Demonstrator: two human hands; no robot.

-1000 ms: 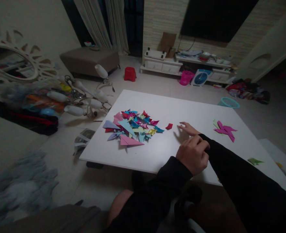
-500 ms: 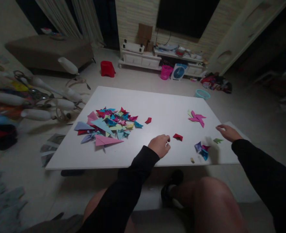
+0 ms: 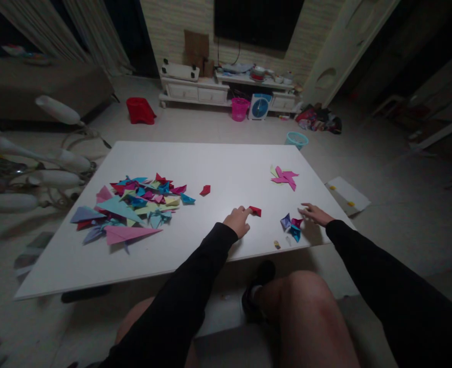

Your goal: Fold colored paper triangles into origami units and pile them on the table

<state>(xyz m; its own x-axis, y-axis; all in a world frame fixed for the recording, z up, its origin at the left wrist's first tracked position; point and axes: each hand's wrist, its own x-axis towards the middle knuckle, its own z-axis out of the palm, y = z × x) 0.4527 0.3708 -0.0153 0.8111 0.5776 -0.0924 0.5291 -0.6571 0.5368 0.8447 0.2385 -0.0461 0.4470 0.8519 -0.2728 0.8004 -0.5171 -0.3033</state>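
Observation:
On the white table, my left hand reaches with its index finger to the left end of a small red origami piece. The fingers look apart and touch the paper rather than wrap round it. My right hand hovers at the right, fingers stretched leftward, beside a cluster of purple, magenta and blue origami pieces. The small green origami piece is out of sight, perhaps beneath that hand. A pink paper pinwheel shape lies farther back. Another red folded piece lies left of my left hand.
A heap of colourful folded paper, with paper planes, covers the table's left part. A tiny yellowish item lies near the front edge. White lamp shades stand at the left. Beyond are a red stool and a turquoise basket.
My left hand has moved forward onto the red origami piece. My right hand has come left, over where the green piece lay. The camera view has turned slightly right.

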